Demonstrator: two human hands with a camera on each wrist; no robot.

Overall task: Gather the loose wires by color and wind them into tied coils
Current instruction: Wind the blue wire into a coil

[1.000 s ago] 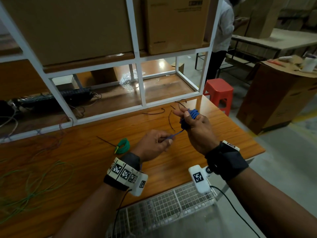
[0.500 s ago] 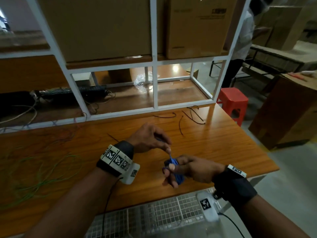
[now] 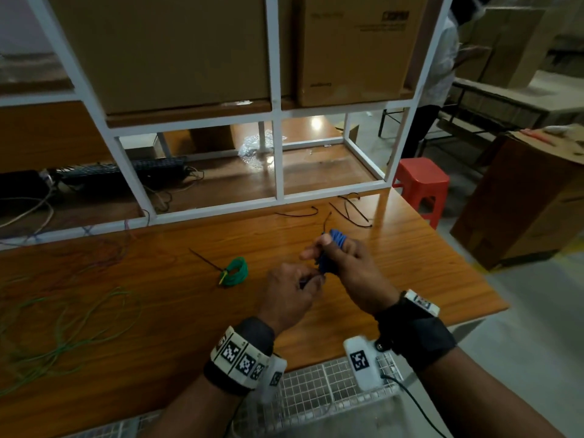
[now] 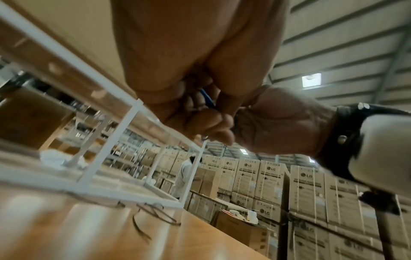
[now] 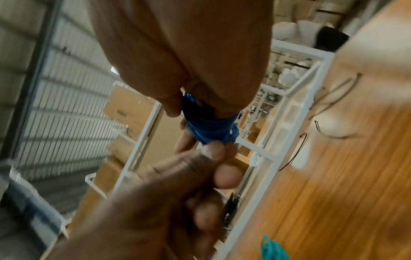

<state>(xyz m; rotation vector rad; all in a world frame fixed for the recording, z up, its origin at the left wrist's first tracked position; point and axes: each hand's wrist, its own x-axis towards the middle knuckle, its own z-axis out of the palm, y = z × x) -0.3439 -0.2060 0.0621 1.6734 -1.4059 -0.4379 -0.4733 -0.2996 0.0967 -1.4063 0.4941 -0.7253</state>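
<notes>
Lifted again from low near the desk's front edge half a second ago, the blue wire coil (image 3: 335,245) now sits up over the desk (image 3: 410,279), wound round the right hand (image 3: 354,273), whose fingers clasp it. Just below it, the left hand (image 3: 292,295) pinches the wire's free tail (image 4: 208,100). If that pinch slackens, the springy turns would likely loosen or slide off the fingers. A cable tie is needed next; the black ties (image 3: 347,210) lie farther back, so reaching for one frees the tail. The tied green coil (image 3: 235,272) rests at left, loose green wire (image 3: 79,327) beyond.
</notes>
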